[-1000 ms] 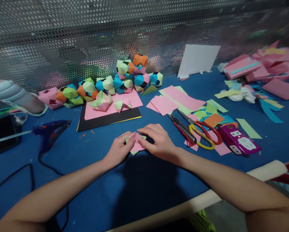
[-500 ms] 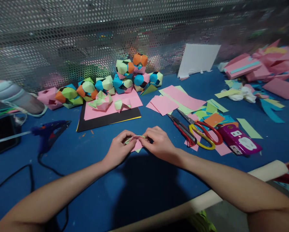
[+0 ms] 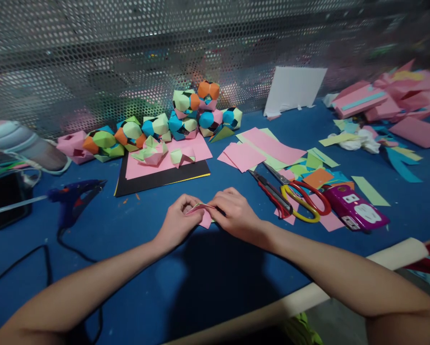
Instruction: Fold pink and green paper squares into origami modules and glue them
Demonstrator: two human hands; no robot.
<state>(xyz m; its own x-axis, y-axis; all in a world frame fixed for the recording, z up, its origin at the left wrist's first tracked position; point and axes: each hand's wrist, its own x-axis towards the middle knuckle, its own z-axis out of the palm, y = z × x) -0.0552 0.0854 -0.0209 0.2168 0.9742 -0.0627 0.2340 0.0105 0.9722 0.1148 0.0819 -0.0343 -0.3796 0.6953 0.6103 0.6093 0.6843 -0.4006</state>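
Between my two hands is a small folded piece of pink and light green paper [image 3: 205, 219], held just above the blue table. My left hand [image 3: 180, 218] pinches its left side between thumb and fingers. On the other side, my right hand [image 3: 234, 211] grips the right edge, its fingertips pressed together at the fold. Fingers cover part of the piece. Beyond my hands, a light green and pink folded paper form [image 3: 150, 152] and a smaller folded piece [image 3: 181, 157] rest on a pink sheet [image 3: 135, 168] over a black sheet [image 3: 157, 178].
A glue gun [image 3: 71, 199] with its cable lies left, near a phone [image 3: 8, 199] and a tumbler [image 3: 31, 146]. Scissors [image 3: 304, 199], a red cutter [image 3: 272, 194], a purple device [image 3: 358, 208] and paper scraps [image 3: 317, 177] lie right. Paper balls [image 3: 184, 125] line the mesh wall [image 3: 128, 62].
The folded paper has turned in my fingers, so more of its pink side shows and less green. My right fingers have shifted slightly along its edge.
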